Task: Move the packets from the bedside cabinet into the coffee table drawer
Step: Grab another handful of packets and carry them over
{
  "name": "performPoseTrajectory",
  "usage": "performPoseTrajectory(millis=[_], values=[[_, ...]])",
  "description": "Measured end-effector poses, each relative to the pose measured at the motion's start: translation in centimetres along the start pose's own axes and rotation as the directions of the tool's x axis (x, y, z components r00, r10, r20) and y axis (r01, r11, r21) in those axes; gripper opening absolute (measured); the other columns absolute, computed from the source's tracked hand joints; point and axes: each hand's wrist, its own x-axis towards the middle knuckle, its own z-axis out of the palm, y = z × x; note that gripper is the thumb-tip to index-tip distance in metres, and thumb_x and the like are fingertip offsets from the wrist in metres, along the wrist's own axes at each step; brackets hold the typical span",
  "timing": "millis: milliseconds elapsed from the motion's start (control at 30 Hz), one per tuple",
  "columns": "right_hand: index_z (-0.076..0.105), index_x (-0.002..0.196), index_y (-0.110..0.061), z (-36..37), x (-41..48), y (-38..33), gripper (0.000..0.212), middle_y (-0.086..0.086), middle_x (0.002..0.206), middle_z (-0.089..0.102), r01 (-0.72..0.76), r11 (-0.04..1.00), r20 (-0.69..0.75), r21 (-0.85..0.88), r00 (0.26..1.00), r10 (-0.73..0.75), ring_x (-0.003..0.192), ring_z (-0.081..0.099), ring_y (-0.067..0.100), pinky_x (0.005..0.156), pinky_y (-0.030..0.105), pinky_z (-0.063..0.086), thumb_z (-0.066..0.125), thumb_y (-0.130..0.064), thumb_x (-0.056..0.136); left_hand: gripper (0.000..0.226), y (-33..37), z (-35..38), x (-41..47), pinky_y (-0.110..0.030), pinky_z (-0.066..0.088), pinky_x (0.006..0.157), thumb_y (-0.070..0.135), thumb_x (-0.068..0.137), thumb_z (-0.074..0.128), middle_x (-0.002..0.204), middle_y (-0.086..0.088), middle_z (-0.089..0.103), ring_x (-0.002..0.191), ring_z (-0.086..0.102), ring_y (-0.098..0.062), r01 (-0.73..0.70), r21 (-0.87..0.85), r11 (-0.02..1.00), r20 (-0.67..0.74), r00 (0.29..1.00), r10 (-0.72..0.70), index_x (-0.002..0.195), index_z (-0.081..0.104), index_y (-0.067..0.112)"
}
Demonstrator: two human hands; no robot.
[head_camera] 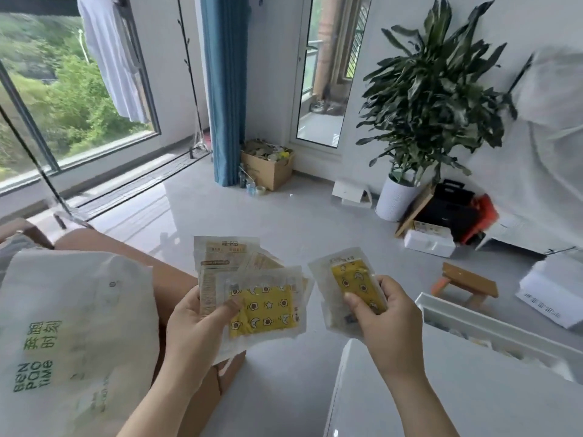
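My left hand [195, 329] holds a fan of several clear packets [252, 288]; the front one has a yellow sheet printed with stars and moons [268, 313], and my thumb presses on it. My right hand [385, 323] pinches a single packet with a yellow insert [350, 285], held upright just right of the fan. Both hands hover above the floor. To the right, the white coffee table [441, 389] has its drawer [492, 326] pulled open, with small items dimly visible inside. The bedside cabinet is not in view.
A white bag with green lettering [69, 329] lies on a brown seat [176, 279] at the left. A small wooden stool [467, 283] and white boxes [429, 244] stand beyond the drawer. A potted plant [435, 99] and a cardboard box [268, 165] sit by the far wall.
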Motion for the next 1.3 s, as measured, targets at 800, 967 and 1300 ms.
performPoseTrajectory(millis=[800, 967, 1300], values=[[0.060, 0.083, -0.023, 2.8, 32.7, 12.6, 0.018, -0.010, 0.071, 0.066, -0.333, 0.926, -0.267, -0.180, 0.922, 0.280, 0.065, 0.062, 0.007, 0.055, 0.028, 0.052, 0.077, -0.025, 0.079, 0.020, 1.0, 26.2, 34.7, -0.017, 0.051, 0.059, 0.002, 0.082, 0.067, 0.085, 0.003, 0.076, 0.074, 0.071, -0.009, 0.046, 0.170, 0.984, 0.407, 0.906, -0.112, 0.094, 0.070, 0.018], [0.062, 0.087, -0.021, 2.8, 37.6, 14.7, 0.018, -0.011, 0.074, 0.067, -0.427, 0.885, -0.383, -0.187, 0.861, 0.334, 0.064, 0.062, 0.004, 0.048, 0.016, 0.047, 0.078, -0.027, 0.079, 0.019, 1.4, 32.6, 40.9, -0.015, 0.051, 0.057, 0.003, 0.082, 0.067, 0.085, 0.001, 0.075, 0.074, 0.071, -0.009, 0.038, 0.214, 0.976, 0.539, 0.829, -0.151, 0.095, 0.070, 0.017], [0.059, 0.082, -0.022, -1.7, 46.1, 22.2, 0.017, -0.011, 0.071, 0.066, -0.578, 0.807, -0.543, -0.120, 0.719, 0.435, 0.064, 0.061, 0.004, 0.051, 0.014, 0.045, 0.076, -0.022, 0.080, 0.018, -0.1, 48.1, 48.1, -0.035, 0.055, 0.076, 0.007, 0.081, 0.070, 0.083, 0.004, 0.076, 0.079, 0.072, -0.016, 0.022, 0.327, 0.945, 0.677, 0.692, -0.251, 0.091, 0.070, 0.021]])
